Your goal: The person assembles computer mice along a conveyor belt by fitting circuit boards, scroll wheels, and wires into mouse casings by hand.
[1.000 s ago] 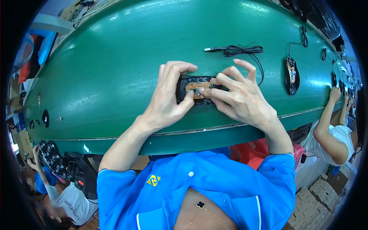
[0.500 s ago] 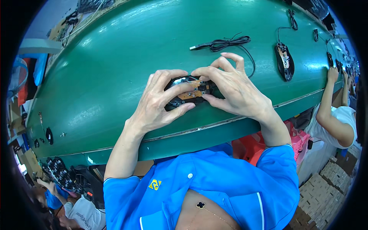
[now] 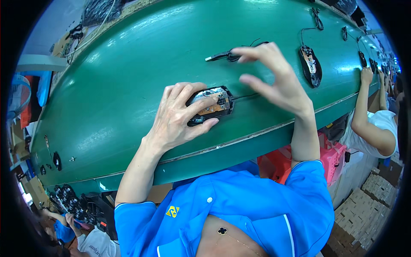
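Observation:
An uncovered computer mouse (image 3: 212, 112), its orange-brown circuit board showing, lies on the green table in front of me. My left hand (image 3: 173, 113) grips it, thumb on the near side and fingers over the far side and the board. From the mouse's right end a thin black cable runs off behind my right hand (image 3: 278, 79). This hand is slightly blurred and hangs in the air to the right of the mouse, thumb and fingers apart, with nothing seen in it. It partly hides the coiled cable with its USB plug (image 3: 209, 59).
A second uncovered mouse (image 3: 310, 67) with a coiled cable lies to the right. Beyond it a co-worker's arm (image 3: 363, 100) reaches to more mice. Small black parts (image 3: 57, 160) lie at the table's far left. A pink plastic stool (image 3: 329, 158) stands below the near edge.
My right hand has let go of the mouse and lifted away to the right, over the cable. My left hand has stayed on the mouse.

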Available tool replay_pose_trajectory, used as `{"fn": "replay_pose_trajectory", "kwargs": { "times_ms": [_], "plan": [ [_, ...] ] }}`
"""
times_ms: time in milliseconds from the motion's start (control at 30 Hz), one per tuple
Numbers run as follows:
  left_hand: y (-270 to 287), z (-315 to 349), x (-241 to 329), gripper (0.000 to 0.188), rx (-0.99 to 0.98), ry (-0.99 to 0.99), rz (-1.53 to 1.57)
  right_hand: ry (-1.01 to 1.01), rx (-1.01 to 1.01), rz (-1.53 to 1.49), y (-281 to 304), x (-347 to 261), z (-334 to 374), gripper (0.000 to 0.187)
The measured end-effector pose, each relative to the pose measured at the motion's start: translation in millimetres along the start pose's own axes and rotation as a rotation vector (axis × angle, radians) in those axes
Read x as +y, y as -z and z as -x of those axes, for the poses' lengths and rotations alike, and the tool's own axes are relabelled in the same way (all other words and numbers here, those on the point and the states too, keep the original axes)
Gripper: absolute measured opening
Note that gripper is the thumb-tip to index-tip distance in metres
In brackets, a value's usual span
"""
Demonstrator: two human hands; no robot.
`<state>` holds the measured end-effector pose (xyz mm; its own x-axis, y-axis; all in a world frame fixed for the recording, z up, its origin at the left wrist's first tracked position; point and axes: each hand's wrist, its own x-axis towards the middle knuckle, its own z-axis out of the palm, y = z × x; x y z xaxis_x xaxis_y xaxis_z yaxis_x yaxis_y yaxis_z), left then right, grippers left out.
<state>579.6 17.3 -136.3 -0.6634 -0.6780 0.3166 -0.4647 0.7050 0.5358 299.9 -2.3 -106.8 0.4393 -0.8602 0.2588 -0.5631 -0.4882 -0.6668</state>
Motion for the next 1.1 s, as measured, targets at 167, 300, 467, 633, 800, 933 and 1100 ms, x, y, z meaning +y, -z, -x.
{"fn": "replay_pose_trajectory", "kwargs": {
  "times_ms": [167, 300, 467, 633, 800, 933, 1100],
  "plan": [
    [-1.5, -0.4, 0.2, 0.041, 0.004, -0.004, -0.007, -0.029, 0.075, 0.046, 4.4, 9.5, 3.7, 0.03],
    [-0.9, 1.5, 1.4, 0.041, 0.021, 0.001, -0.01, -0.002, -0.118, 0.065, -5.2, -5.8, 4.7, 0.015],
    [3.1, 0.3, 7.0, 0.042, -0.002, 0.058, -0.028, 0.076, -0.136, 0.1, -17.5, -9.7, 2.5, 0.013],
    [-5.8, 0.7, 3.4, 0.043, 0.025, 0.022, -0.051, 0.003, -0.15, 0.054, -22.1, -1.4, 6.7, 0.012],
    [-2.0, -3.7, 2.9, 0.043, 0.013, -0.039, -0.07, -0.03, -0.203, 0.001, -22.2, -2.0, 6.5, 0.011],
    [-1.8, -3.0, 4.6, 0.043, 0.023, -0.075, -0.109, -0.052, -0.238, -0.016, -21.3, 0.0, 4.5, 0.011],
    [-3.4, -3.3, 4.4, 0.047, 0.017, -0.111, -0.129, -0.057, -0.321, -0.117, -15.3, 7.5, 2.5, 0.011]
  ]
}}
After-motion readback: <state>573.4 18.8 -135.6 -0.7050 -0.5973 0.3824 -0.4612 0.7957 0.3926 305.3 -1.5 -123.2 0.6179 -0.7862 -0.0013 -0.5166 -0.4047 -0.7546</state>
